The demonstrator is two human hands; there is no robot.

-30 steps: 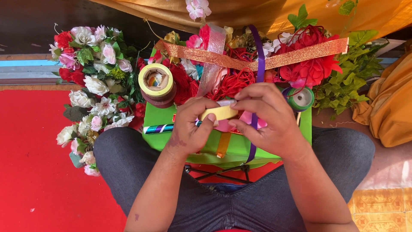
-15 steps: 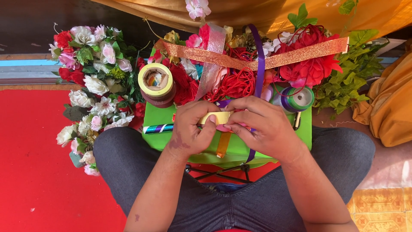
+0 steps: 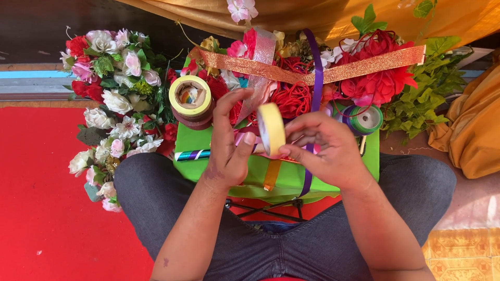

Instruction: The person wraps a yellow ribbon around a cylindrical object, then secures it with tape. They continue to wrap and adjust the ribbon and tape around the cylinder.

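Spreading across the lap, a green tray point(image 3: 208, 169) carries red flowers point(image 3: 377, 86), a glitter orange ribbon point(image 3: 312, 70) and a purple ribbon point(image 3: 316, 78). Above its middle, the right hand point(image 3: 325, 151) grips a pale yellow tape roll point(image 3: 272, 129) on edge, while the left hand point(image 3: 229, 140) pinches the roll's near rim, other fingers loose.

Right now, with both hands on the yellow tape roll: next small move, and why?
Probably pick at the roll's rim to find the loose end. The yellow tape roll stands on edge above the green tray, pinched between the left hand and the right hand, and no free strip of tape shows yet.
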